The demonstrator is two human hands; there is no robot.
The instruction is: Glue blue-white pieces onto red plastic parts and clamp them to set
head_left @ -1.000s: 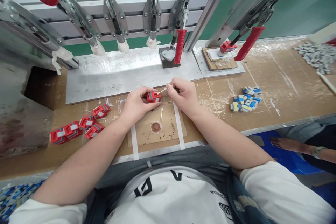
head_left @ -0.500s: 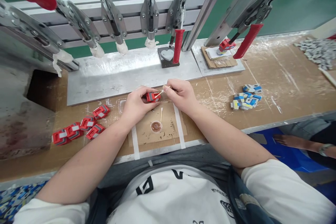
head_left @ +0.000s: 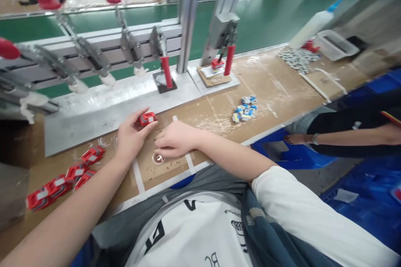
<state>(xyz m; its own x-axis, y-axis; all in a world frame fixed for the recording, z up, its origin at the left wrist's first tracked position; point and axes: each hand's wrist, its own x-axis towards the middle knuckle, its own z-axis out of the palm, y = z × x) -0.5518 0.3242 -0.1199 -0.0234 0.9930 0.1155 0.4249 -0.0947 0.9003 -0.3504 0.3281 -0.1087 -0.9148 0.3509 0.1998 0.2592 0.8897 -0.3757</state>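
At the table (head_left: 203, 110), the right hand (head_left: 178, 138) half-curls its fingers (whether empty, I cannot tell) and the left hand (head_left: 130, 134), thumb opposite fingers, grips the red block (head_left: 148, 118), likely for steadiness, the cup (head_left: 158, 159) within reach

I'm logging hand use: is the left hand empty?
No, the left hand grips a red piece near the edge of the metal plate.
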